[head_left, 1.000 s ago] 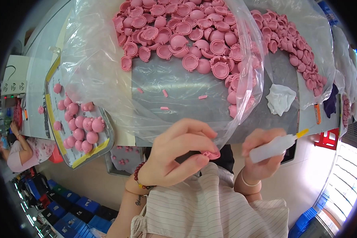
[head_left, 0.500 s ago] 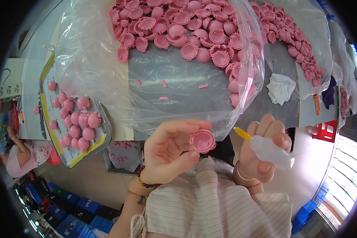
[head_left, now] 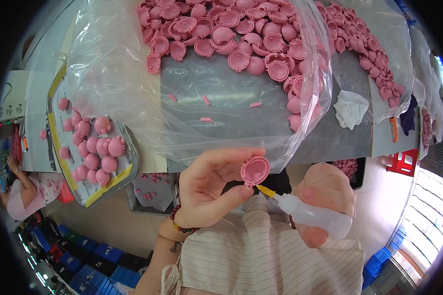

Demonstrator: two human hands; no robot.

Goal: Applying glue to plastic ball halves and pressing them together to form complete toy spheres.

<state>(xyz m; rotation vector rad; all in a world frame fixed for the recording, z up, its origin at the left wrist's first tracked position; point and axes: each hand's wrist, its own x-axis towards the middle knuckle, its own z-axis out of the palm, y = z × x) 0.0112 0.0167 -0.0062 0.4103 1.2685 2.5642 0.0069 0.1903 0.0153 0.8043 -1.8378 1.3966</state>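
My left hand pinches a pink plastic half shell between thumb and fingertips, its hollow side turned up toward me. In my right hand lies a translucent white squeeze bottle, the fingers wrapped round it. The bottle's yellow nozzle points up and left, its tip at the shell's lower rim; whether it touches, I cannot tell. Beyond my hands, a heap of similar pink half shells spreads over the grey table and into a clear plastic bag. Several small pink strips lie nearer.
On the left stands a tray with yellow-taped edges, holding several pink balls. A crumpled white cloth and an orange-handled tool lie at right. Another person's arm shows at far left. Blue crates stand on the floor.
My right hand has turned the bottle and brought its nozzle left and down to the shell's lower rim. The shell in my left hand has shifted slightly up and tilted.
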